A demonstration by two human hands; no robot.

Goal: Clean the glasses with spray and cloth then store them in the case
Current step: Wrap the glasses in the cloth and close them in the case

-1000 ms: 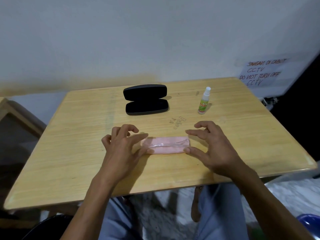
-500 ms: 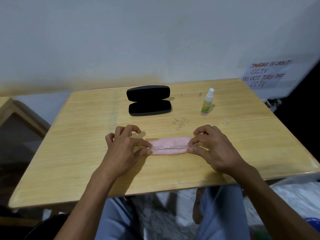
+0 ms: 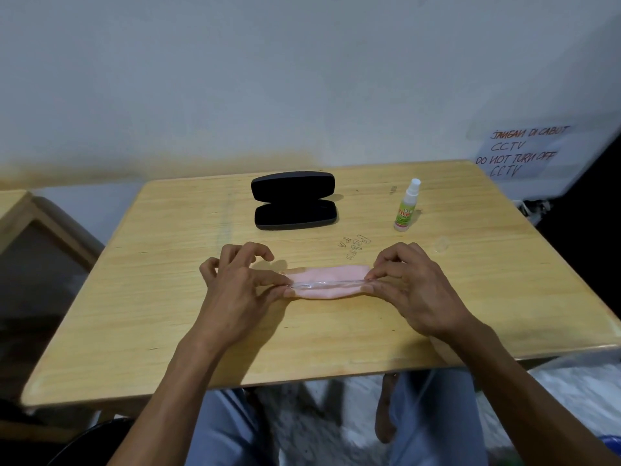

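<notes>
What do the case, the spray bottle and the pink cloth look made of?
Case: black, matte, rigid shell, lying open; likely a hard shell with a leatherette or fabric skin, cannot tell which.
Spray bottle: glossy translucent plastic by its sheen, white nozzle, green label.
Pink cloth: soft matte fabric, probably microfibre; it bulges and folds between the left hand and right hand.

Clear glasses (image 3: 327, 283) barely discernible; spray bottle (image 3: 406, 207) label illegible.

Wooden table (image 3: 161, 297) bears case (image 3: 294, 200), spray bottle (image 3: 406, 206), cloth (image 3: 327, 280).
</notes>
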